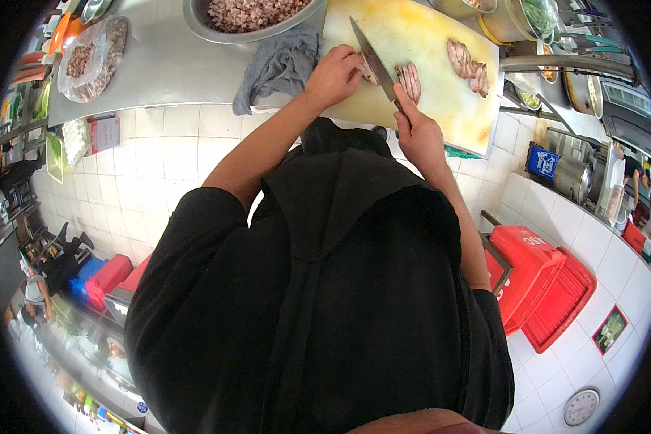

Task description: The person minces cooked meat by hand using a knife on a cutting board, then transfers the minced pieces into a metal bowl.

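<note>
My right hand (420, 130) grips the handle of a chef's knife (372, 57), its blade slanting up and to the left over the cutting board (428, 32). On the blade's left side, my left hand (334, 76) has its fingertips on a small piece of meat (368, 73), partly hidden by the fingers and blade. A bundle of meat strips (409, 81) lies just right of the blade. Farther right on the yellow-stained board rest more meat slices (467, 68).
A steel bowl of diced meat (255, 37) stands at the back, with a crumpled grey cloth (285, 65) before it. Left on the steel counter (168, 65) sits a plastic bag of diced meat (95, 59). Metal containers (507, 24) border the board's right side. Red crates (526, 271) stand behind on the right.
</note>
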{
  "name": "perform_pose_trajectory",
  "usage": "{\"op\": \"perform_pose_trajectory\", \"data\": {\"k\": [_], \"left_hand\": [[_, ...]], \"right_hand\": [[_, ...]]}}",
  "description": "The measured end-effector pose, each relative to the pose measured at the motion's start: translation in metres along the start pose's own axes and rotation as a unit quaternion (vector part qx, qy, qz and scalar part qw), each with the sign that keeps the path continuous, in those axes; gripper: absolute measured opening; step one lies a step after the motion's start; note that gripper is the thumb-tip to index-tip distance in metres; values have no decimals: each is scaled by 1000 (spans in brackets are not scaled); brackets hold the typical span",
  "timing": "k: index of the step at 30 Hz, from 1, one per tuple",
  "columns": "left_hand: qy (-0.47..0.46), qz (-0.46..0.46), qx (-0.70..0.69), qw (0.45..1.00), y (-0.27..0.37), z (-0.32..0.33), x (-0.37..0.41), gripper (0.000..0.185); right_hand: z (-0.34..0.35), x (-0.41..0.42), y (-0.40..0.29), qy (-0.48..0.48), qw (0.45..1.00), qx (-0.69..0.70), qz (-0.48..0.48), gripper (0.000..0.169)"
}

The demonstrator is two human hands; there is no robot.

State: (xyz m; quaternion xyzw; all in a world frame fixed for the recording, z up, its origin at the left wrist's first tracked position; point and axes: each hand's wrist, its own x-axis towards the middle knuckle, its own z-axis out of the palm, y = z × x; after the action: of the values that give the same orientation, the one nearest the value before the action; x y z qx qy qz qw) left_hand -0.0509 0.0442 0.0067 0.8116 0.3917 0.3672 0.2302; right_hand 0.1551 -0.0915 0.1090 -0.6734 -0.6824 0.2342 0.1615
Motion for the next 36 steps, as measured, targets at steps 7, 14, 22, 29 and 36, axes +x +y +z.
{"op": "perform_pose_trajectory", "data": {"k": [7,14,22,29,36], "left_hand": [[2,27,10,1000,0,2,-3,15],[-5,14,-11,1000,-2,1,1,16],[12,3,13,1000,-3,-1,-6,15],[3,-4,6,1000,0,3,-6,9],[4,2,-18,1000,-6,0,1,11]], "right_hand": [[-11,-5,-6,-62,996,-56,17,64],[20,13,22,5,999,50,-4,59],[-23,-1,-4,-61,997,-45,-14,60],[-3,9,-4,-93,994,-40,41,60],[26,8,37,50,968,243,-24,59]]}}
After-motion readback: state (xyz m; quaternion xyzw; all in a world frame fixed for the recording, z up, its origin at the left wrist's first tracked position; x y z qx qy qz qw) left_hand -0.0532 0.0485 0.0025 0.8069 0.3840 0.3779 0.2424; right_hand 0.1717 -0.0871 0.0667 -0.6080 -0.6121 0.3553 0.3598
